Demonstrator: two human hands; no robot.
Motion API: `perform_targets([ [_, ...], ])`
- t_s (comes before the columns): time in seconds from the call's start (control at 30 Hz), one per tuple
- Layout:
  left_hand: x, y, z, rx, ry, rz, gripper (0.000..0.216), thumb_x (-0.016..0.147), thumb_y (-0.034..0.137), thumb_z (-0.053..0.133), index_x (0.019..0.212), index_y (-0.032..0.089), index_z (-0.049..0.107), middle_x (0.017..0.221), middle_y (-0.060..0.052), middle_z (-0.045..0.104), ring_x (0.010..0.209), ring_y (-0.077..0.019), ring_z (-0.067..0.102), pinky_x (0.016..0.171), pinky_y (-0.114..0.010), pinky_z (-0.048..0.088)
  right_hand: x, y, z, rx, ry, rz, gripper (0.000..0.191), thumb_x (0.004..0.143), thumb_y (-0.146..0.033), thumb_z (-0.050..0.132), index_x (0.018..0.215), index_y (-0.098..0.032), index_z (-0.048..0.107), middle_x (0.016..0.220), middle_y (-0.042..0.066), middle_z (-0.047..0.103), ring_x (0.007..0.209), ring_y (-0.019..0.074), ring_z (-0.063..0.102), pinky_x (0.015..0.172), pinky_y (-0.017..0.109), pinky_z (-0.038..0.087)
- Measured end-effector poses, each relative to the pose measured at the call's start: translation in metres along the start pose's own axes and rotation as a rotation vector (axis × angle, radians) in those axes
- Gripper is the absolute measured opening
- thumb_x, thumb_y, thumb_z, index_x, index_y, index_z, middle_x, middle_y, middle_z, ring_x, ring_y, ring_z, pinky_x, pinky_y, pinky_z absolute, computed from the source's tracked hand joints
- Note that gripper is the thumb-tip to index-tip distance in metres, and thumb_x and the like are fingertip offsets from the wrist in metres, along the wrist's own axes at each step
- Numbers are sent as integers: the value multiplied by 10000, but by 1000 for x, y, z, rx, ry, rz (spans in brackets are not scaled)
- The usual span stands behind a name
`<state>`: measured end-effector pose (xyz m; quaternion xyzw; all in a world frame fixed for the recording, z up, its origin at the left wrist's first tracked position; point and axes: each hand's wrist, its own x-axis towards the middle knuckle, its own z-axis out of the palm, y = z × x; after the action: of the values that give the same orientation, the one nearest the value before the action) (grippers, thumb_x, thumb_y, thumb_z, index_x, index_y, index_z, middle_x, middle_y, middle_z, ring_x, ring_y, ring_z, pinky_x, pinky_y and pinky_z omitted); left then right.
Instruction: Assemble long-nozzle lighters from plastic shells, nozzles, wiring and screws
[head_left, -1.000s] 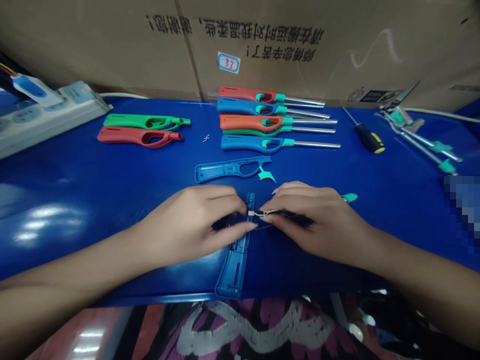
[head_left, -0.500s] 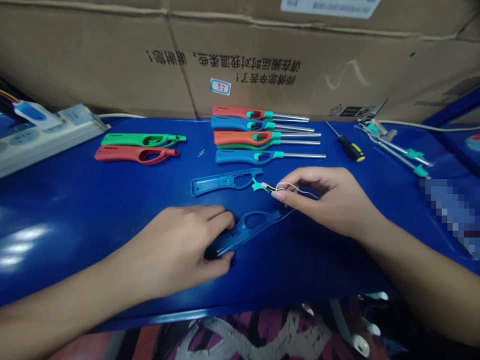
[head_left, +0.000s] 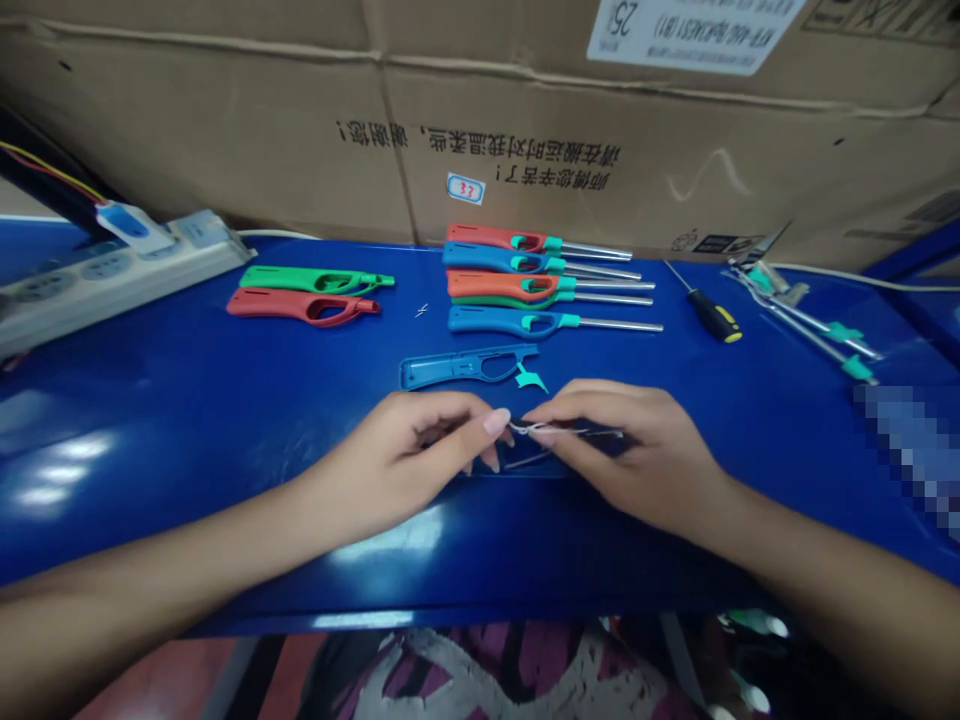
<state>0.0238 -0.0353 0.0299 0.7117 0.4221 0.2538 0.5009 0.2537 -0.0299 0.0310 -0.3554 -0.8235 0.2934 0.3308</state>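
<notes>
left hand (head_left: pixel 405 450): half a second ago i had it flat on the blue lighter shell, pinning it near the table edge; now i've lifted the fingers and brought thumb and forefinger together at the middle, closed on one end of the thin white wire (head_left: pixel 559 431).
right hand (head_left: pixel 622 450): it has come back from beside the loose shell half to meet my left; fingertips pinched shut on the wire's other part, knuckles up, palm low over the table.
wire: a fine pale strand, with a small looped bit showing between my two pinches; it runs on to the right under my right fingers.
blue lighter shell under my hands (head_left: pixel 525 462): mostly hidden now; only a dark blue sliver and a thin metal piece show below the fingertips, so i cannot tell how it lies.
change in short: both hands have closed in again on the wire, above the shell, as they were a second ago.
loose blue shell half (head_left: pixel 457 368): flat on the table just beyond my hands, untouched, a teal trigger piece (head_left: pixel 531 381) at its right end.
finished lighters (head_left: pixel 540 285): five stacked in a row farther back, metal nozzles pointing right.
green and red shells (head_left: pixel 307 293): side by side to the left, well apart from my hands.
screwdriver (head_left: pixel 709 315): black and yellow handle, off to the right.
blue table (head_left: pixel 187 420): glossy, cardboard boxes behind it.
</notes>
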Motion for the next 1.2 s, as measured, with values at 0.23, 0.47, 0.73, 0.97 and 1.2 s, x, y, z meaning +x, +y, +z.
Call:
perform_targets([
  [0.23, 2, -1, 0, 10, -6, -4, 334, 973, 329, 581, 714, 156, 700, 652, 7, 695, 589, -91, 605, 550, -178, 472, -8, 2, 5, -223, -99, -140, 116, 945, -200, 606, 1060, -216, 611, 859, 3, 706, 766, 136, 653, 716, 276, 482],
  [0.47, -1, -3, 3, 102, 160, 113, 135, 928, 286, 667, 891, 190, 755, 840, 16, 770, 737, -107, 691, 688, -188, 526, -7, 0, 6, -274, -107, -23, 140, 945, -321, 639, 971, -201, 572, 764, -16, 651, 684, 130, 609, 668, 268, 454],
  [0.73, -1, -7, 5, 197, 208, 124, 220, 945, 331, 639, 861, 180, 774, 804, 5, 784, 676, -131, 697, 621, -211, 539, -8, 9, 6, -416, -117, -212, 189, 998, -332, 571, 984, -181, 682, 796, 21, 702, 735, 155, 621, 723, 317, 438],
  [0.97, -2, -9, 6, 231, 198, 152, 198, 946, 313, 642, 860, 197, 778, 866, 1, 796, 738, -143, 727, 654, -210, 557, -10, 6, 8, -413, -170, -282, 203, 1012, -240, 529, 955, -158, 706, 838, 30, 720, 753, 152, 626, 778, 340, 432],
  [1.2, -1, -6, -1, 191, 140, 239, 221, 926, 237, 637, 1101, 168, 753, 1022, -55, 791, 852, -167, 748, 689, -225, 594, -6, 9, 0, -301, -169, -216, 146, 997, -268, 573, 992, -182, 691, 816, 3, 700, 750, 135, 633, 791, 331, 425],
])
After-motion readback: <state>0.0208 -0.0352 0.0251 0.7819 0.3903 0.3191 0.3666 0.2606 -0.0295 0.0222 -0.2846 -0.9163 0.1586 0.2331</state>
